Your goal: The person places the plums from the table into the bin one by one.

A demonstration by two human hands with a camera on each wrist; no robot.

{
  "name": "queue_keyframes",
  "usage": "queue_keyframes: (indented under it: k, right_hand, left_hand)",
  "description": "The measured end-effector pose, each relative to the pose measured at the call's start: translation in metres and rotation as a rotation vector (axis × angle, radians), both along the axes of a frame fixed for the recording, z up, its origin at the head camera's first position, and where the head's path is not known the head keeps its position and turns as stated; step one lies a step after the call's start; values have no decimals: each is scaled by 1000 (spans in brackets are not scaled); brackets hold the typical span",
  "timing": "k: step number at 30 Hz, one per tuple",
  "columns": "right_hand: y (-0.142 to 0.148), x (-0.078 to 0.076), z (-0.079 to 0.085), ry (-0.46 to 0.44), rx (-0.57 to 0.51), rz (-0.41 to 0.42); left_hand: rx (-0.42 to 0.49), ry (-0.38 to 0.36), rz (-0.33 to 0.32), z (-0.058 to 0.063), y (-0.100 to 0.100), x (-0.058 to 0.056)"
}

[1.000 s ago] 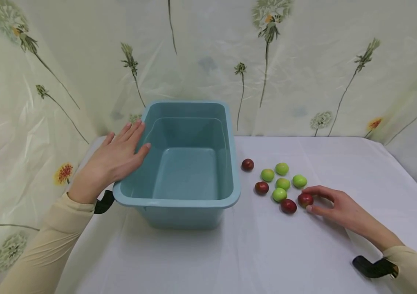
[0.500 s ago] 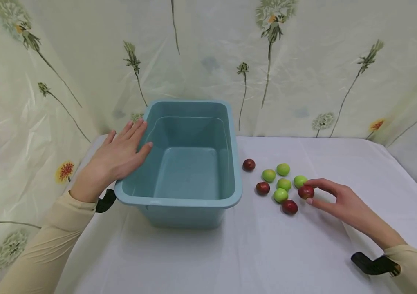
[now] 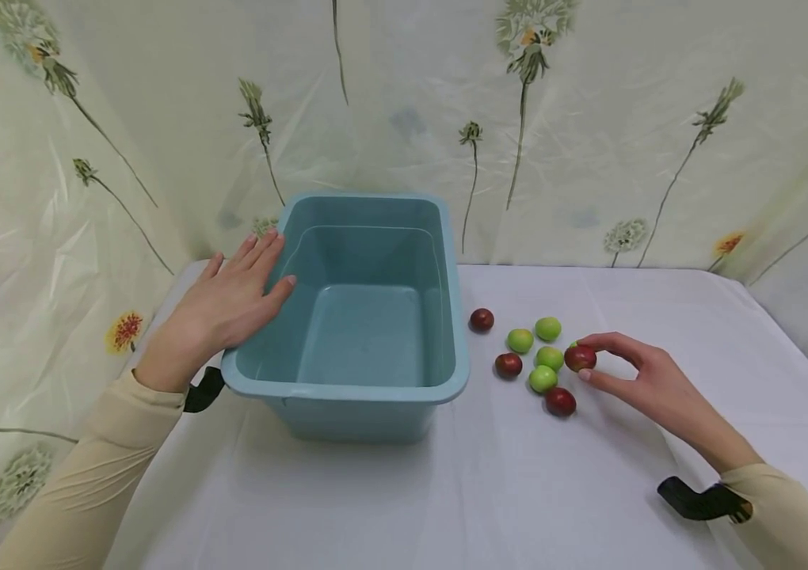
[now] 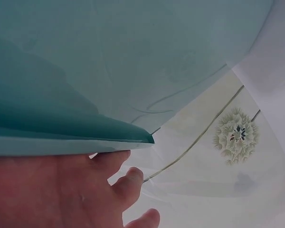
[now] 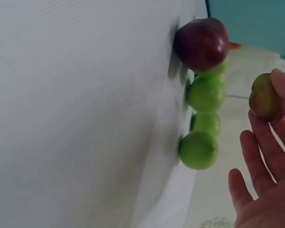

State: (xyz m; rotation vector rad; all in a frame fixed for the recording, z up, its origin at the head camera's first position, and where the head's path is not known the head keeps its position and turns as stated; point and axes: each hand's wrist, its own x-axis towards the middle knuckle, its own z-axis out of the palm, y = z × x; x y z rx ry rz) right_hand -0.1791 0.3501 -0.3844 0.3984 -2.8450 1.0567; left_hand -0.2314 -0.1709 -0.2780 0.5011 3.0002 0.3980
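My right hand (image 3: 649, 376) pinches a dark red plum (image 3: 580, 358) between thumb and fingertips. In the right wrist view that plum (image 5: 268, 97) is lifted off the cloth, its visible side partly greenish. Several green plums (image 3: 543, 379) lie close by on the table, one of them mostly hidden behind the held plum. Three more red plums, one of them a nearby red plum (image 3: 560, 401), lie among and beside the green ones. My left hand (image 3: 226, 305) rests with straight fingers on the left rim of a blue plastic basin (image 3: 343, 392), which has nothing inside.
A white cloth covers the table (image 3: 518, 499). Behind it hangs a curtain (image 3: 390, 119) printed with dandelions, which also runs along the left side. The basin stands left of the fruit, its right rim near the farthest red plum (image 3: 482, 320).
My right hand has raised the red plum from the table and carried it slightly left, over the rightmost green one. The left hand stays on the basin rim.
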Motion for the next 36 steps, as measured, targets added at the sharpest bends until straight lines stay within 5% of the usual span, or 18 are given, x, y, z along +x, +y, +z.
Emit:
queue_keyframes:
  k: [18,36]
  right_hand:
    - [-21,-13,14,3,-82,-90]
    - [-40,-20,39,104,-93,-123]
  left_hand:
    - [24,4,12,-1,0,2]
    - [-20,10,14,-1,1,2]
